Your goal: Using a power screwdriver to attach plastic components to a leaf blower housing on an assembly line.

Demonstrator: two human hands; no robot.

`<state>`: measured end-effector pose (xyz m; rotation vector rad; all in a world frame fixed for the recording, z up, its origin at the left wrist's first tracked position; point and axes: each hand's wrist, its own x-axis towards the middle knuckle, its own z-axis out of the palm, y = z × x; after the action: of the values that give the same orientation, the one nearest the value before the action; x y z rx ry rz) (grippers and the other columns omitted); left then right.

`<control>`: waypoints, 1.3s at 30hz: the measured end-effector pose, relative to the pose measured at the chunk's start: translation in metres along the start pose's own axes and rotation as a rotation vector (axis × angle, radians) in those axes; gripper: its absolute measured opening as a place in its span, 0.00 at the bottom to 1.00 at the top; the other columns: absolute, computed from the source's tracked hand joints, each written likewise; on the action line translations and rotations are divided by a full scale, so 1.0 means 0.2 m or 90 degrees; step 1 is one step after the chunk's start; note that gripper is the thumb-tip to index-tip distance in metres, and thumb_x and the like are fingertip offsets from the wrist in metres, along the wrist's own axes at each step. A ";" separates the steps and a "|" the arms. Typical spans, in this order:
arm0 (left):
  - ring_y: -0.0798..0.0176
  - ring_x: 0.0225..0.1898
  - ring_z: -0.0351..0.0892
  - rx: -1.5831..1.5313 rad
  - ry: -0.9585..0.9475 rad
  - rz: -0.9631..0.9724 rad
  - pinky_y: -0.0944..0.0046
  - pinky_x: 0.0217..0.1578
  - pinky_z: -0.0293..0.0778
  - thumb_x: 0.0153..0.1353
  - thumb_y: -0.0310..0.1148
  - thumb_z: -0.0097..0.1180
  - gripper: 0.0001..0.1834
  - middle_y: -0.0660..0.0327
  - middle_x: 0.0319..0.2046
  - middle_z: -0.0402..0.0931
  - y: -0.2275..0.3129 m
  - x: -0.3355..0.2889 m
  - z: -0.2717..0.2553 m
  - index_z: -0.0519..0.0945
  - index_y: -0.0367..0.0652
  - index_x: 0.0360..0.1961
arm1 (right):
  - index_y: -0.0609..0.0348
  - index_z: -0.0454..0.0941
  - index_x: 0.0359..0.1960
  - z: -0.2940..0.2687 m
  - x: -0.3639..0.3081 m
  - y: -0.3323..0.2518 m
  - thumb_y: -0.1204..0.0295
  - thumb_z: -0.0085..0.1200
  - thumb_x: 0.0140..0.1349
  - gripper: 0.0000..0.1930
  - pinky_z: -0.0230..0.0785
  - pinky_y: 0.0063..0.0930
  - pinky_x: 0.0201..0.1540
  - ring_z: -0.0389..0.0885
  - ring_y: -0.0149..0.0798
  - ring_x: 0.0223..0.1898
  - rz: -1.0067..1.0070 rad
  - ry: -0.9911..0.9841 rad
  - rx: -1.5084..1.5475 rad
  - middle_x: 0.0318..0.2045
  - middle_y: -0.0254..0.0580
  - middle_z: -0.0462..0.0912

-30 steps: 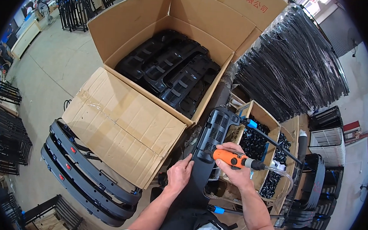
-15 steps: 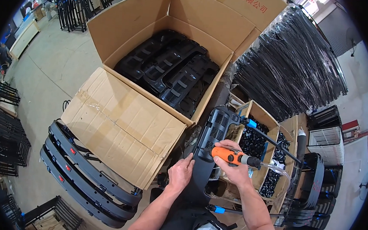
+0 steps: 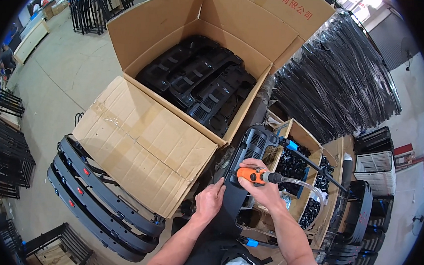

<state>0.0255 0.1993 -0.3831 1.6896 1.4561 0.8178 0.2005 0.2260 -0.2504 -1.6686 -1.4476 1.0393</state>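
A long black plastic panel (image 3: 254,140) with slotted vents lies across the bench in front of me. My left hand (image 3: 210,199) pinches its left edge between thumb and forefinger, the other fingers curled. My right hand (image 3: 261,185) is wrapped round an orange air screwdriver (image 3: 251,174), whose tip is turned toward the panel's left edge, just beyond my left fingertips. The exact spot the tip meets is hidden. From the tool's back end a clear air hose (image 3: 302,182) curves to the right.
Wooden bins (image 3: 311,205) of small black parts stand right of the panel, with a black bar (image 3: 312,164) with blue ends across them. An open carton (image 3: 238,17) holds several black panels. Grey curved bumpers (image 3: 101,208) are stacked at left; wrapped black strips (image 3: 339,77) lie far right.
My right hand and the screwdriver have shifted a little left, closer to the panel's edge. The hose has swung with them. My left hand keeps its place on the edge.
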 end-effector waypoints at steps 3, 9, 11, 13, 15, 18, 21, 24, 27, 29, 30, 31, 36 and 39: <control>0.46 0.32 0.86 0.006 0.039 0.025 0.49 0.33 0.82 0.68 0.36 0.64 0.16 0.53 0.30 0.84 -0.04 -0.01 0.01 0.87 0.47 0.55 | 0.57 0.80 0.56 0.02 0.02 -0.03 0.73 0.69 0.61 0.21 0.79 0.31 0.54 0.87 0.35 0.49 -0.043 -0.015 -0.040 0.47 0.41 0.88; 0.46 0.32 0.87 -0.006 0.043 0.033 0.49 0.34 0.82 0.69 0.36 0.63 0.16 0.53 0.31 0.85 -0.03 -0.03 0.03 0.87 0.47 0.56 | 0.57 0.82 0.53 -0.01 0.01 0.06 0.74 0.70 0.60 0.19 0.79 0.28 0.53 0.86 0.31 0.46 -0.015 -0.031 0.014 0.46 0.39 0.88; 0.46 0.33 0.87 -0.009 0.049 0.034 0.49 0.34 0.82 0.69 0.37 0.63 0.16 0.53 0.32 0.85 -0.04 -0.03 0.03 0.87 0.48 0.56 | 0.57 0.82 0.53 0.00 0.02 0.06 0.73 0.70 0.60 0.19 0.79 0.29 0.53 0.86 0.31 0.47 -0.064 -0.044 -0.050 0.47 0.38 0.88; 0.46 0.35 0.87 -0.020 0.042 0.027 0.48 0.36 0.82 0.70 0.37 0.63 0.16 0.53 0.34 0.86 -0.05 -0.03 0.03 0.87 0.49 0.56 | 0.57 0.82 0.53 0.00 0.02 0.04 0.71 0.70 0.61 0.19 0.78 0.29 0.55 0.85 0.31 0.48 -0.079 -0.061 -0.132 0.49 0.37 0.87; 0.45 0.36 0.87 -0.023 0.048 0.025 0.48 0.37 0.82 0.70 0.38 0.62 0.16 0.52 0.35 0.86 -0.06 -0.03 0.03 0.87 0.49 0.56 | 0.57 0.82 0.54 0.00 0.03 0.06 0.71 0.70 0.61 0.19 0.78 0.29 0.56 0.85 0.31 0.49 -0.069 -0.063 -0.094 0.49 0.37 0.87; 0.44 0.39 0.88 -0.024 0.043 0.022 0.47 0.40 0.83 0.70 0.39 0.61 0.17 0.51 0.37 0.86 -0.04 -0.01 0.02 0.87 0.49 0.57 | 0.57 0.82 0.53 -0.01 0.04 0.07 0.71 0.70 0.61 0.19 0.76 0.29 0.56 0.84 0.30 0.49 -0.055 -0.057 -0.036 0.49 0.37 0.86; 0.43 0.43 0.88 -0.012 0.030 0.030 0.47 0.44 0.83 0.70 0.40 0.61 0.17 0.49 0.41 0.87 -0.02 -0.02 0.03 0.87 0.48 0.57 | 0.58 0.81 0.53 -0.03 0.04 0.12 0.72 0.69 0.61 0.19 0.76 0.29 0.56 0.83 0.29 0.50 -0.065 -0.061 -0.036 0.48 0.36 0.86; 0.43 0.51 0.87 -0.052 0.000 -0.007 0.52 0.52 0.81 0.72 0.40 0.58 0.18 0.45 0.49 0.86 0.01 -0.02 0.01 0.85 0.44 0.58 | 0.58 0.80 0.54 -0.01 0.01 0.11 0.72 0.70 0.60 0.20 0.76 0.29 0.57 0.83 0.30 0.50 -0.153 -0.016 0.008 0.45 0.34 0.85; 0.54 0.36 0.88 -0.276 0.137 -0.061 0.57 0.40 0.82 0.74 0.38 0.54 0.17 0.52 0.38 0.88 -0.11 -0.06 0.02 0.87 0.38 0.53 | 0.58 0.77 0.60 0.02 -0.13 0.13 0.73 0.70 0.62 0.25 0.75 0.33 0.62 0.82 0.32 0.58 -0.162 0.004 0.049 0.53 0.40 0.85; 0.68 0.26 0.71 -0.794 -0.031 -0.399 0.68 0.26 0.67 0.76 0.34 0.50 0.12 0.66 0.29 0.74 0.02 -0.09 -0.10 0.82 0.41 0.50 | 0.59 0.75 0.61 -0.10 -0.32 0.05 0.73 0.71 0.62 0.26 0.75 0.34 0.64 0.82 0.34 0.58 -0.132 0.050 0.194 0.56 0.43 0.85; 0.66 0.30 0.74 -0.895 -0.051 -0.394 0.66 0.28 0.70 0.77 0.33 0.47 0.11 0.64 0.34 0.77 0.05 -0.13 -0.13 0.79 0.41 0.52 | 0.59 0.75 0.61 -0.14 -0.41 0.04 0.74 0.71 0.62 0.26 0.76 0.35 0.64 0.83 0.35 0.58 -0.120 0.071 0.253 0.56 0.43 0.85; 0.65 0.31 0.75 -0.902 -0.059 -0.402 0.65 0.28 0.71 0.77 0.33 0.47 0.11 0.63 0.35 0.77 0.07 -0.17 -0.13 0.79 0.41 0.52 | 0.60 0.74 0.62 -0.16 -0.47 0.06 0.74 0.70 0.62 0.27 0.76 0.36 0.64 0.83 0.36 0.58 -0.132 0.092 0.260 0.57 0.45 0.86; 0.66 0.30 0.71 -0.865 -0.185 -0.451 0.67 0.27 0.69 0.79 0.38 0.50 0.09 0.65 0.34 0.76 0.18 -0.39 -0.04 0.78 0.47 0.49 | 0.62 0.75 0.61 -0.27 -0.78 0.17 0.75 0.70 0.62 0.26 0.79 0.35 0.62 0.85 0.37 0.58 -0.122 0.154 0.395 0.56 0.47 0.87; 0.71 0.25 0.70 -0.825 -0.245 -0.473 0.71 0.22 0.65 0.81 0.44 0.50 0.12 0.70 0.28 0.76 0.25 -0.56 0.06 0.81 0.50 0.45 | 0.62 0.74 0.61 -0.34 -0.94 0.26 0.75 0.71 0.63 0.26 0.79 0.39 0.63 0.85 0.40 0.57 -0.112 0.182 0.413 0.54 0.50 0.87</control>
<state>0.0443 0.0824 -0.3455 0.2496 0.7921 0.6749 0.2731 0.0335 -0.2408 -1.1394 -0.9162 0.9838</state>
